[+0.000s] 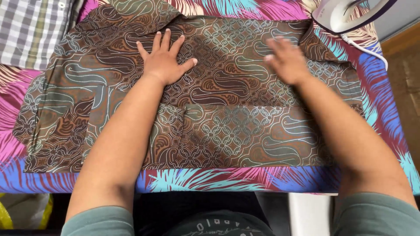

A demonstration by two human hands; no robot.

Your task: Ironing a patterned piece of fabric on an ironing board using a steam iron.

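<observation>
a brown batik shirt with paisley and lattice patterning in cream and rust (227,126) lies spread flat across an ironing board covered in a bright cloth of pink, blue and turquoise palm leaves (205,180). the shirt takes up most of the board, its collar end towards the far edge and its hem running along the near edge, close to the person's body.

the left hand (165,59) rests palm down on the upper part of the shirt, fingers spread wide and flat against the fabric, thumb out to the side. the right hand (286,59) is also on the shirt, further to the right near the collar area; it is blurred, so i can make out that it lies open and flat on the cloth, gripping nothing, though the fingers are not sharp. the two hands are well apart.

a white iron with a dark purple trim (350,14) sits at the far right corner of the board, beside the shirt's edge. a grey and white checked garment (30,30) lies at the far left corner, just beside the brown shirt.
</observation>
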